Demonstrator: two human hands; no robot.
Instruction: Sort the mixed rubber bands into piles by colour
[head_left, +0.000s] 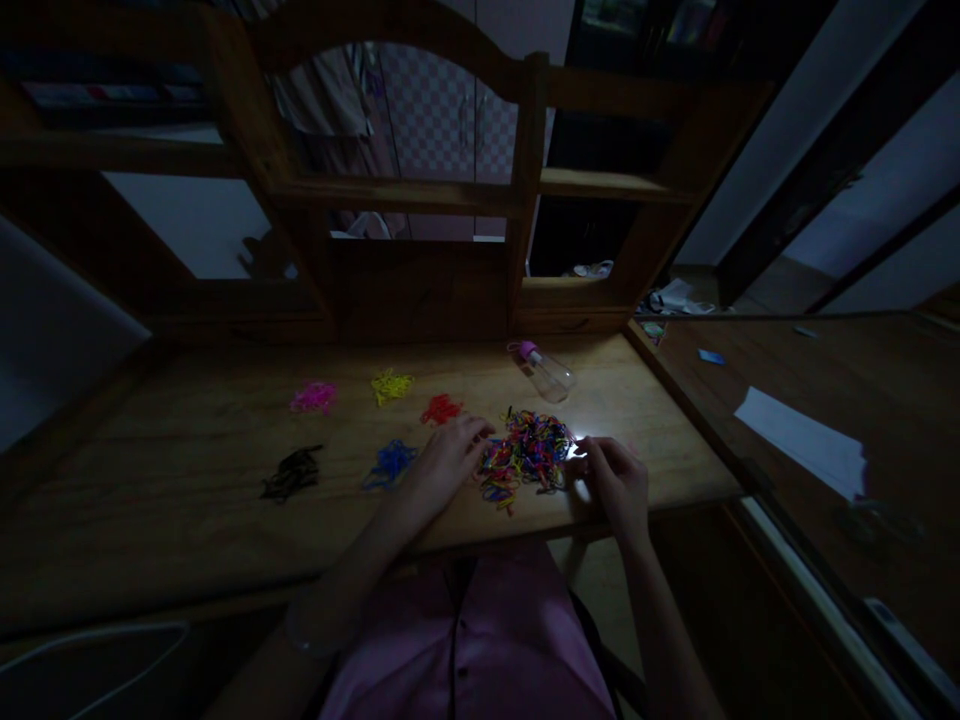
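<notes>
A mixed heap of small coloured elastic bands (527, 455) lies on the wooden desk (187, 520), between my two hands. My left hand (448, 460) rests palm down at the heap's left edge, its fingers spread and touching the bands. My right hand (616, 480) sits at the heap's right edge with fingers curled in; whether anything is in them is too dark to tell. Sorted little piles lie to the left: red (441, 408), yellow (391, 386), pink (314, 397), blue (389, 463) and black (292, 473).
A clear plastic bottle with a pink cap (546, 371) lies on its side behind the heap. A wooden shelf unit (420, 195) rises at the desk's back. A white sheet of paper (802, 440) lies on the floor at the right. The room is dim.
</notes>
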